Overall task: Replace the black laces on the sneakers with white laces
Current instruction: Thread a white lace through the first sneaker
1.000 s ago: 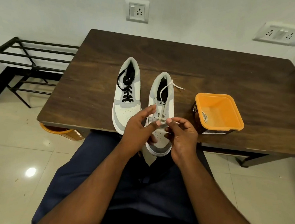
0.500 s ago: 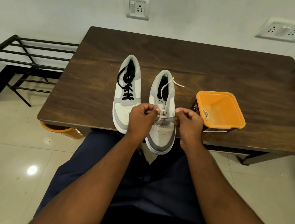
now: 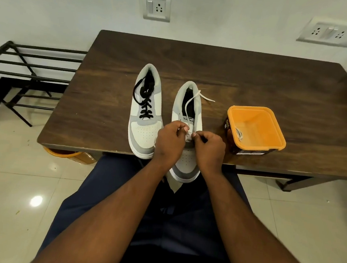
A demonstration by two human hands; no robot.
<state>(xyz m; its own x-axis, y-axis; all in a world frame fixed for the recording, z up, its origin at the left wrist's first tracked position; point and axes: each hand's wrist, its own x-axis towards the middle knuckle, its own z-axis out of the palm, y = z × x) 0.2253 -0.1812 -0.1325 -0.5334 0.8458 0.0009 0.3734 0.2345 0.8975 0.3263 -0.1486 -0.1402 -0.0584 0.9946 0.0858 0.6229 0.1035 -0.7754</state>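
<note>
Two white and grey sneakers stand side by side on the dark wooden table [image 3: 255,79], toes toward me. The left sneaker [image 3: 145,116] carries black laces [image 3: 145,100]. The right sneaker [image 3: 186,153] hangs over the table's front edge and is partly threaded with a white lace [image 3: 194,97], whose loose end trails over the heel onto the table. My left hand [image 3: 170,141] and my right hand [image 3: 208,148] meet over the lower eyelets, each pinching the white lace. The eyelets under my fingers are hidden.
An orange square tub [image 3: 255,129] with another white lace inside stands right of the sneakers. A black metal rack [image 3: 27,74] is left of the table. An orange bucket [image 3: 63,153] shows under the table's front left corner. Wall sockets sit behind.
My fingers have curled in from a spread position and closed on the lace over the lower eyelets. Both hands have drawn closer together on the right sneaker.
</note>
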